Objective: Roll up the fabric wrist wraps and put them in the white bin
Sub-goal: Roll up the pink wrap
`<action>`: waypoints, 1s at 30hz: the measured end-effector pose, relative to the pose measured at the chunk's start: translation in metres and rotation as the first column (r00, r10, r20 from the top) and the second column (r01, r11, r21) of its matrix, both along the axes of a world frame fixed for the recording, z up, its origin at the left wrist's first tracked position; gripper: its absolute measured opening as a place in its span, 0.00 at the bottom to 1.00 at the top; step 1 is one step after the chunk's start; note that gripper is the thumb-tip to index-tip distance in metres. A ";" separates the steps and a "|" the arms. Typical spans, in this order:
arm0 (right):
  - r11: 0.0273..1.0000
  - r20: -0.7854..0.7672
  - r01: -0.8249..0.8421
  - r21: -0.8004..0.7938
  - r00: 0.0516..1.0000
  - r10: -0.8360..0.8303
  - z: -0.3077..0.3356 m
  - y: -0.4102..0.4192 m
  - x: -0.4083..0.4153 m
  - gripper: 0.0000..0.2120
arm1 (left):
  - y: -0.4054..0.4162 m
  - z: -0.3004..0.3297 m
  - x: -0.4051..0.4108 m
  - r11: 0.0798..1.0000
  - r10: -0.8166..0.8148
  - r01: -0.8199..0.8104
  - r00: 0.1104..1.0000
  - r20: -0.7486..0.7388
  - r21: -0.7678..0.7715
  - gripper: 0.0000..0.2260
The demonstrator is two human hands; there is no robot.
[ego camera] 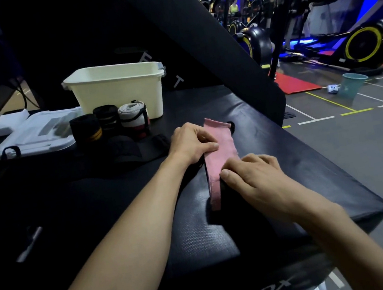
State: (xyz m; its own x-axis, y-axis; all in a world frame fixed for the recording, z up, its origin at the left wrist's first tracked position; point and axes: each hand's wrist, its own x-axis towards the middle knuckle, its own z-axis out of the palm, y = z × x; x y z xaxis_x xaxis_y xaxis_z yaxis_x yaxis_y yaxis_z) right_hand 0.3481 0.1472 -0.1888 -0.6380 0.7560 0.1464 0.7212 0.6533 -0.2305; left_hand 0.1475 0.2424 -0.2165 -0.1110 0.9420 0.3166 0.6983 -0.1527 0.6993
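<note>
We see the left hand (191,142) pinching the pink wrist wrap's (219,158) left edge, while the right hand (251,175) presses bent fingers onto its near part. The wrap lies flat on a black padded box (299,166). Farther left stand three rolled wraps (108,122) beside the white bin (116,91).

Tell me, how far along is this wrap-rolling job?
Partway. Three rolled wraps stand beside the white bin, not in it; the bin's inside can't be seen. In hand: the pink wrap lies flat and unrolled, the left hand and right hand both pinching it. Left: rolling it, the loose black wraps, then binning everything.
</note>
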 end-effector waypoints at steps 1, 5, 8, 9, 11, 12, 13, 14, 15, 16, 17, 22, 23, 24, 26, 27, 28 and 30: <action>1.000 0.003 0.012 0.017 1.000 -0.012 -0.002 0.002 0.000 0.26 | 0.000 0.000 0.000 1.000 0.003 -0.003 1.000 -0.001 0.000 0.05; 0.996 -0.022 0.042 0.080 0.999 -0.040 -0.004 0.005 -0.004 0.31 | 0.000 0.000 0.000 1.000 0.009 -0.009 1.000 -0.007 0.005 0.06; 0.993 -0.023 0.012 0.116 1.000 -0.009 -0.003 0.008 -0.007 0.30 | 0.000 0.000 0.000 1.000 0.014 -0.014 1.000 -0.005 0.009 0.06; 0.993 -0.044 0.001 0.120 0.999 0.004 -0.002 0.009 -0.006 0.30 | 0.001 -0.001 0.000 1.000 0.013 -0.013 1.000 -0.004 0.008 0.06; 0.992 -0.125 -0.008 0.122 0.992 0.023 -0.002 0.011 -0.005 0.27 | 0.001 0.000 0.000 1.000 0.008 -0.008 1.000 -0.005 0.003 0.05; 0.991 -0.184 -0.002 0.130 0.983 0.026 -0.002 0.011 -0.005 0.24 | 0.001 0.000 0.000 1.000 0.004 -0.004 1.000 -0.008 0.002 0.05; 0.990 -0.244 0.008 0.142 0.969 0.027 -0.002 0.013 -0.005 0.19 | 0.001 0.000 -0.001 1.000 0.000 0.000 1.000 -0.010 0.002 0.05; 0.988 -0.294 0.018 0.155 0.955 0.029 -0.003 0.014 -0.005 0.15 | 0.001 0.000 -0.001 1.000 -0.004 0.004 1.000 -0.012 0.000 0.05; 0.985 -0.326 0.028 0.168 0.945 0.029 -0.004 0.014 -0.005 0.12 | 0.001 0.000 -0.001 1.000 -0.009 0.009 1.000 -0.014 -0.001 0.05; 0.983 -0.345 0.035 0.181 0.938 0.030 -0.005 0.015 -0.007 0.08 | 0.001 0.000 -0.002 1.000 -0.012 0.012 1.000 -0.018 -0.001 0.05; 0.980 -0.360 0.040 0.193 0.932 0.033 -0.006 0.014 -0.009 0.06 | 0.000 0.000 -0.002 1.000 -0.013 0.013 1.000 -0.022 -0.001 0.05; 0.943 -0.398 0.114 0.313 0.917 0.021 -0.007 0.014 -0.020 0.07 | -0.002 0.002 -0.001 1.000 -0.007 0.007 1.000 -0.018 -0.007 0.04; 0.929 -0.402 0.140 0.342 0.916 0.010 -0.007 0.012 -0.021 0.08 | -0.002 0.003 -0.001 1.000 -0.009 0.008 1.000 -0.015 -0.008 0.04; 0.914 -0.408 0.163 0.373 0.913 0.003 -0.006 0.011 -0.022 0.08 | -0.003 0.003 -0.001 1.000 -0.011 0.011 1.000 -0.016 -0.010 0.04; 0.880 -0.403 0.190 0.436 0.915 0.003 -0.007 0.006 -0.021 0.08 | -0.002 0.003 -0.002 1.000 -0.014 0.014 1.000 -0.014 -0.018 0.04; 0.871 -0.389 0.184 0.455 0.921 0.008 -0.007 0.004 -0.021 0.09 | -0.002 0.003 -0.002 1.000 -0.011 0.011 1.000 -0.012 -0.019 0.04; 0.873 -0.372 0.168 0.457 0.928 0.017 -0.008 0.001 -0.019 0.11 | -0.001 0.003 -0.002 1.000 -0.005 0.005 1.000 -0.012 -0.018 0.04; 0.894 -0.354 0.141 0.426 0.935 0.022 -0.009 -0.005 -0.015 0.12 | 0.000 0.003 -0.001 1.000 0.000 0.000 1.000 -0.008 -0.017 0.05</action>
